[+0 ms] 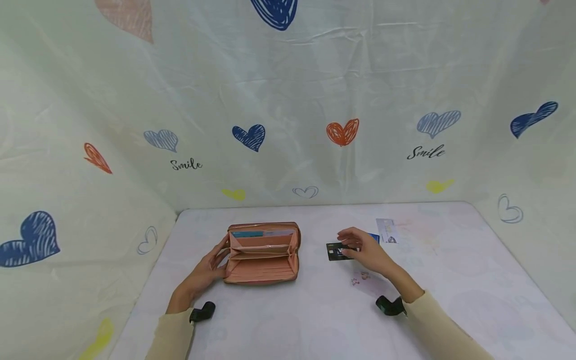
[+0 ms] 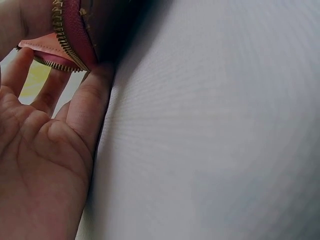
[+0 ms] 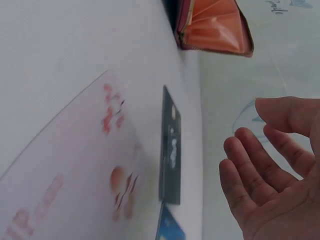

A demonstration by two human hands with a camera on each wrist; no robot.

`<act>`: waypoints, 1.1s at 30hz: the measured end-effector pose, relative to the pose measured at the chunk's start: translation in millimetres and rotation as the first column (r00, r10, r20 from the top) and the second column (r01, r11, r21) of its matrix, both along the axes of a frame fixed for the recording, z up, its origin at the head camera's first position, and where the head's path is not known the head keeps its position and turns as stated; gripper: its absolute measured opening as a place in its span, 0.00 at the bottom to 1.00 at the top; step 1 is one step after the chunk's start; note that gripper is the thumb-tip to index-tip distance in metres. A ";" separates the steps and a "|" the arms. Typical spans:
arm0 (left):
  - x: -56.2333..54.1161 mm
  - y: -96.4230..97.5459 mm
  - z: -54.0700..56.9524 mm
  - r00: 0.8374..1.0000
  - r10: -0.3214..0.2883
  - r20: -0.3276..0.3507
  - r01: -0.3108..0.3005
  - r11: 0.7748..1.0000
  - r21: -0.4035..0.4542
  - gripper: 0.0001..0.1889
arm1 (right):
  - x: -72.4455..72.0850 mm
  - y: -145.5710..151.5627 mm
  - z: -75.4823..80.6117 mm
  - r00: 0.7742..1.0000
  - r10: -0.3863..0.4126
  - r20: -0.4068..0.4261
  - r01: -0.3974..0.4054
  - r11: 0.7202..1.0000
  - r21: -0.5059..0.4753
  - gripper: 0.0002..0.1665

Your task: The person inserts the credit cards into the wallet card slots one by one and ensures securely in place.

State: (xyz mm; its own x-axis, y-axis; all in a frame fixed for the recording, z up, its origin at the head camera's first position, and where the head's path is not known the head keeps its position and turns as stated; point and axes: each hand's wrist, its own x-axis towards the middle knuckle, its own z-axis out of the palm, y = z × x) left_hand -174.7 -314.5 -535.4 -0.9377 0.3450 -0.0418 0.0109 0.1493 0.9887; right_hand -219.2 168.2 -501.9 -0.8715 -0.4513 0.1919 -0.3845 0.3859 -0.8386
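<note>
A brown zip-around wallet (image 1: 262,272) lies unzipped and spread on the white table, its inner pockets facing up. A teal card (image 1: 246,234) and a pale card (image 1: 278,233) poke out of its back slots. My left hand (image 1: 203,275) holds the wallet's left edge between thumb and fingers; the brass zipper (image 2: 62,35) shows by them. Over a black card (image 1: 334,252) hovers my right hand (image 1: 368,252), fingers loosely bent and holding nothing. The right wrist view shows that card (image 3: 170,150) apart from the fingers. A blue card (image 3: 169,225) is partly cut off there.
A pale card with red print (image 1: 370,284) lies in front of the right hand. Farther back is a white and lilac card (image 1: 387,230). A black wrist camera (image 1: 203,312) sits at the left sleeve, another (image 1: 389,305) at the right. Behind the table hangs a heart-printed sheet (image 1: 288,165).
</note>
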 end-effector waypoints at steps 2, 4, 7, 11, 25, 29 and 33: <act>0.2 -0.2 0.0 1.000 0.003 0.003 -0.003 1.000 -0.002 0.54 | 1.0 5.4 -3.1 1.000 -0.001 -0.015 0.001 1.000 0.014 0.25; 0.2 -0.9 -0.7 1.000 0.008 0.009 -0.008 1.000 -0.004 0.54 | 1.8 9.8 -6.0 1.000 -0.007 -0.028 0.008 1.000 0.029 0.26; 0.0 -1.9 -1.5 1.000 0.014 0.012 -0.014 1.000 -0.022 0.55 | 3.0 15.1 -8.9 0.999 -0.023 -0.028 0.024 0.999 0.040 0.27; -0.6 -2.0 -1.9 0.999 0.025 0.028 -0.024 0.999 -0.038 0.56 | 4.4 18.2 -11.4 0.999 -0.035 -0.027 0.036 0.998 0.052 0.28; 1.1 1.4 0.0 0.999 0.024 0.022 -0.024 1.000 -0.004 0.55 | 4.4 15.0 -15.2 0.996 -0.088 -0.002 0.087 0.985 0.148 0.30; 0.2 1.9 0.1 0.999 0.030 0.035 -0.030 1.000 -0.010 0.56 | 4.1 14.4 -15.2 0.995 -0.097 -0.011 0.098 0.984 0.148 0.30; -0.5 2.4 -0.4 0.999 0.036 0.020 -0.036 0.999 -0.028 0.54 | 3.2 13.3 -17.2 0.996 -0.087 -0.014 0.088 0.988 0.129 0.30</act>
State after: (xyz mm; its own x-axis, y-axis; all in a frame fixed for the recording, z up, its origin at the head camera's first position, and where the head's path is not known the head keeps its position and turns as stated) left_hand -175.1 -312.2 -535.8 -0.9482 0.3097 -0.0705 -0.0156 0.1765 0.9842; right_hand -216.0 181.5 -519.1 -0.9074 -0.3947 0.1446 -0.3513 0.5234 -0.7763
